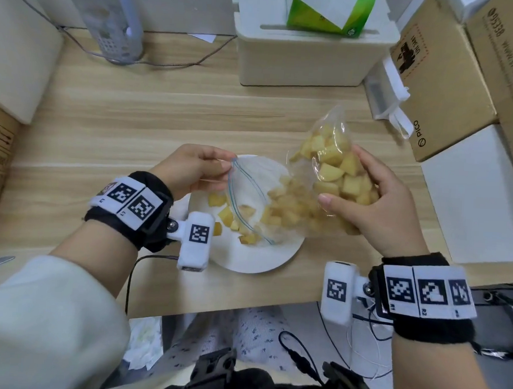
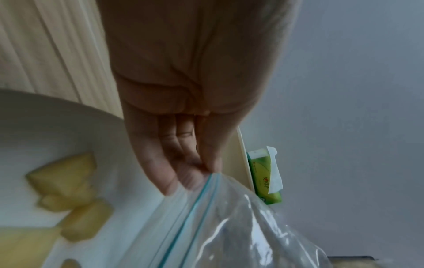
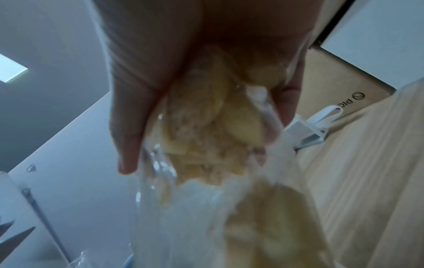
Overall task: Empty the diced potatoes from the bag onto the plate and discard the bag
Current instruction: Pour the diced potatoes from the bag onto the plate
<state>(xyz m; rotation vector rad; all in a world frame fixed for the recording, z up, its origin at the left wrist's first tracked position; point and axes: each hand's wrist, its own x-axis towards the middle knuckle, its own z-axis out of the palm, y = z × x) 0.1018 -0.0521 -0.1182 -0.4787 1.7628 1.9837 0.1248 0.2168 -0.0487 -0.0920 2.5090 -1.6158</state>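
A clear zip bag [image 1: 325, 156] full of yellow diced potatoes [image 1: 339, 172] hangs tilted over a white plate [image 1: 263, 260], its open mouth down and to the left. My left hand [image 1: 191, 167] pinches the blue zip edge [image 2: 201, 195] of the bag's mouth above the plate [image 2: 45, 130]. My right hand [image 1: 376, 206] grips the raised, filled end of the bag [image 3: 206, 127], fingers curled round it. Several potato cubes [image 1: 227, 215] lie on the plate, and more [image 2: 69, 181] sit close beside my left hand.
A cream foam box [image 1: 310, 48] with a green carton [image 1: 327, 13] stands at the back of the wooden table [image 1: 134, 122]. Cardboard boxes [image 1: 451, 85] and a white box [image 1: 481, 194] line the right side. A grey device [image 1: 115, 20] with a cable stands back left.
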